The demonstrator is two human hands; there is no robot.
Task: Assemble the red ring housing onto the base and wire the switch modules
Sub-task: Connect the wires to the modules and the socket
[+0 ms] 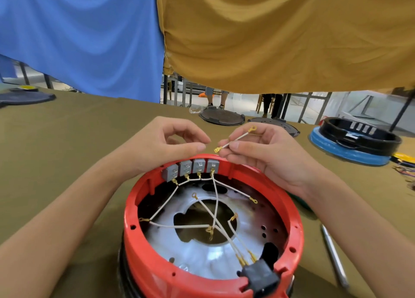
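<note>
Both bare forearms reach forward, hands nearly meeting. The left hand [166, 144] has curled fingers, thumb and forefinger tips close together. The right hand [258, 150] pinches something between thumb and forefinger.

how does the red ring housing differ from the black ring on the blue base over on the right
The red ring housing sits close, between the arms, with grey switch modules and white wires fitted; the black ring lies far right, untouched, on a blue base, with no wires showing. Both are round open rings.
</note>
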